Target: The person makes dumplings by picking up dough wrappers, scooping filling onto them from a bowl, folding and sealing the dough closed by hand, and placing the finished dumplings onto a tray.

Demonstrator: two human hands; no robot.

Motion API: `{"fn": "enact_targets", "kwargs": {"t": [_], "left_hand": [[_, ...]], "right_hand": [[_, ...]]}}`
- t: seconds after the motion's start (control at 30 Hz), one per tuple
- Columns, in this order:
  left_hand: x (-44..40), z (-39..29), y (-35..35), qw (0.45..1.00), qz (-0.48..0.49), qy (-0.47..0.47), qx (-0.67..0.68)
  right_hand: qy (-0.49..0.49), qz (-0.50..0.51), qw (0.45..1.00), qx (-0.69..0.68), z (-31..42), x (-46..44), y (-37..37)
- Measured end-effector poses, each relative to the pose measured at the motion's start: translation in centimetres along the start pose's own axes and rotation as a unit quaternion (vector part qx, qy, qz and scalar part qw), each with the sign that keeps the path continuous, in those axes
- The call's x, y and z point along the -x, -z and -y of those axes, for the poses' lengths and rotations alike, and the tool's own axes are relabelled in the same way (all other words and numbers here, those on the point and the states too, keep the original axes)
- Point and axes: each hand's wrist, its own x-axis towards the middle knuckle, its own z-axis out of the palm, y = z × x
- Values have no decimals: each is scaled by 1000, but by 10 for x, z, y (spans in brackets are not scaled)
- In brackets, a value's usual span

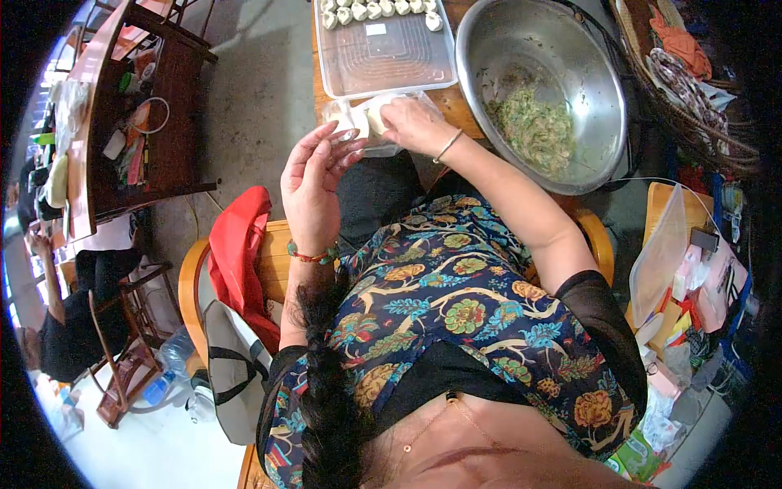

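Observation:
My left hand [316, 175] is raised in front of my lap, its fingers curled at a pale dumpling wrapper [349, 125]. Beside it, the bent fingers of my right hand [417, 126] pinch the edge of a stack of wrappers [375, 112] lying in a clear plastic bag [425, 99]. Just beyond both hands is a clear plastic tray [383, 65], with rows of folded dumplings [375, 10] at its far end. To the right of the tray sits a large metal basin [600, 155] holding a greenish chopped filling [533, 126].
A woven basket [692, 114] with cloths stands right of the basin. Bags and packets crowd the lower right. A red cloth [240, 261] hangs over my wooden chair's left arm [191, 281]. Further left are a wooden table [98, 122] and another person [81, 318].

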Motion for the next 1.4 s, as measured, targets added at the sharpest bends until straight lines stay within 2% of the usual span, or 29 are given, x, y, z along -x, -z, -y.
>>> {"fn": "enact_targets", "kwargs": {"t": [0.13,0.23,0.43,0.53,0.6,0.63,0.7,0.73,0.8,0.83,0.87,0.9,0.97,1.03,1.07,1.1,1.17,1.2,1.23,1.27,1.3,1.33,1.37,1.4], "left_hand": [[1,-1,-4,1000,2,11,9],[1,0,-3,1000,5,5,6],[-1,0,-1,1000,8,11,9],[0,0,-3,1000,2,21,9],[0,2,-3,999,5,33,2],[0,5,-3,999,8,46,-6],[0,15,-6,998,17,65,9],[0,21,-9,994,29,102,36],[-2,26,-21,981,35,170,84],[-3,30,-23,981,37,169,83],[-7,36,-23,967,19,208,145],[-10,41,-24,947,3,248,206],[-15,49,-21,944,-2,269,191],[-23,55,-13,935,46,277,219],[-21,55,-17,942,22,280,186],[-24,53,-13,937,29,287,196],[-21,56,-21,957,-10,262,121],[-20,51,-29,952,19,264,155],[-20,54,-28,959,32,255,121],[-19,55,-29,960,36,257,101],[-18,57,-29,962,39,259,81],[-18,59,-28,960,44,266,83],[-18,61,-27,949,69,298,75],[-18,64,-27,938,93,328,67]], "right_hand": [[12,-38,999,11,-1,0,-18],[-5,-54,998,-37,-4,-1,-18],[7,-2,995,-104,-12,-5,-8],[-10,-46,995,-89,-7,-8,-3],[-94,-77,991,-50,-6,-10,6],[-93,-78,991,-50,-5,-10,9],[-81,-193,974,-89,-5,-8,20],[-31,-252,965,-69,1,-6,30],[0,-285,957,-54,16,0,52],[28,-317,947,-39,22,4,58],[73,-340,937,-22,25,8,59],[70,-343,936,-19,32,16,63],[118,-244,962,35,44,41,72],[186,-213,959,-13,54,56,71],[190,-183,964,-37,55,68,70],[187,-200,958,-81,58,70,66],[123,-194,971,-64,39,91,97],[78,-222,972,-1,17,102,103],[46,-223,973,42,-4,114,119],[-41,-193,976,92,-23,130,128],[-108,-123,973,161,-41,147,134],[-204,10,957,206,-47,158,145],[-210,41,951,224,-63,170,143],[-243,122,941,202,-72,173,141]]}}
